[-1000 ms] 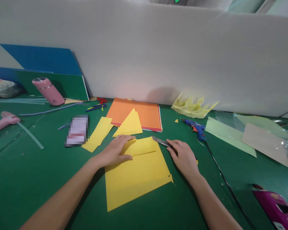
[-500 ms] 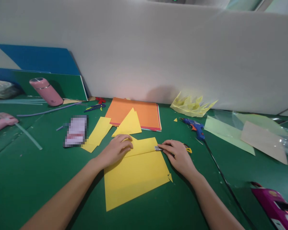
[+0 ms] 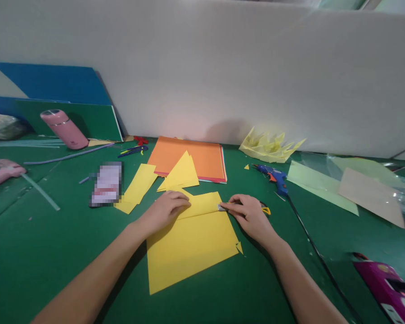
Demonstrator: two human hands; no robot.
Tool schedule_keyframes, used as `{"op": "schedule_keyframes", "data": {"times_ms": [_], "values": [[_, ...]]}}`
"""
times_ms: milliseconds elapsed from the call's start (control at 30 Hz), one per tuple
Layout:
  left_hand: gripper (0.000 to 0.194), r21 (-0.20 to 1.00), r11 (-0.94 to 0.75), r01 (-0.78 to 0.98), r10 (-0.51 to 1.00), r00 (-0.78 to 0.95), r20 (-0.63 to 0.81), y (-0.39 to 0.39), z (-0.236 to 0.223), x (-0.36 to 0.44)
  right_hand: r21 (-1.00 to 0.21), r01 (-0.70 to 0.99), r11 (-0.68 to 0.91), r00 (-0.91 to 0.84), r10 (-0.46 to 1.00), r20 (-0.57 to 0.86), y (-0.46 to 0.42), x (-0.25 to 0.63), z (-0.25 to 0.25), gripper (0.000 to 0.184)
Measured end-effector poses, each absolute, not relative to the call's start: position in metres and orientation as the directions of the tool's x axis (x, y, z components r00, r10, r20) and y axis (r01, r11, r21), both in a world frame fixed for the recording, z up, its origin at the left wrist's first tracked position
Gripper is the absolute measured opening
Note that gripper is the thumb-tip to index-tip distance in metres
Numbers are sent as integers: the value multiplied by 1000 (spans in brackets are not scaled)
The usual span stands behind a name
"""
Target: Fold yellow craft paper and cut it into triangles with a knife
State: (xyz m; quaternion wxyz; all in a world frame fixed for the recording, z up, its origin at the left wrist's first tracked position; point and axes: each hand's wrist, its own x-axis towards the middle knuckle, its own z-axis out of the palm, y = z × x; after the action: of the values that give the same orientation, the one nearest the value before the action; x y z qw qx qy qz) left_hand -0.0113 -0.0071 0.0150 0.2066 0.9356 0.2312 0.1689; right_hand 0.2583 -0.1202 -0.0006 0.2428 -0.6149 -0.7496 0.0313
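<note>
A yellow sheet of paper (image 3: 192, 252) lies in front of me, its far part folded over into a flap (image 3: 205, 202). My left hand (image 3: 164, 210) rests on the left end of the flap, fingers slightly bent and pressing down, not wrapped round anything. At the flap's right end, my right hand (image 3: 248, 213) is closed on what looks like a utility knife (image 3: 220, 207). Its flat metal tip touches the fold edge, and a yellow-and-black end (image 3: 266, 210) shows behind the hand. Small yellow scraps (image 3: 239, 247) sit by the sheet's right edge.
Behind are yellow triangles (image 3: 180, 173) on an orange paper stack (image 3: 202, 155). Yellow strips (image 3: 140, 184) and a blurred-out phone-like object (image 3: 107, 184) lie left. A blue glue gun (image 3: 273, 175) trails its cord rightward. Another person's hand (image 3: 10, 168) holds a pale strip at far left.
My left hand has shifted slightly right along the flap. My right hand keeps its place and grip, and the metal tip shows a little less beyond the fingers.
</note>
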Motion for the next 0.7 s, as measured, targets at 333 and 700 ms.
{"op": "schedule_keyframes", "data": {"times_ms": [333,700], "values": [[22,488,-784,383,529,824,202,-7,13,-11,-309,904,296,-199,931,307,-118,266,3,36],[25,512,-777,366,520,832,194,-5,15,-11,-271,900,342,-247,911,331,-113,269,1,37]]}}
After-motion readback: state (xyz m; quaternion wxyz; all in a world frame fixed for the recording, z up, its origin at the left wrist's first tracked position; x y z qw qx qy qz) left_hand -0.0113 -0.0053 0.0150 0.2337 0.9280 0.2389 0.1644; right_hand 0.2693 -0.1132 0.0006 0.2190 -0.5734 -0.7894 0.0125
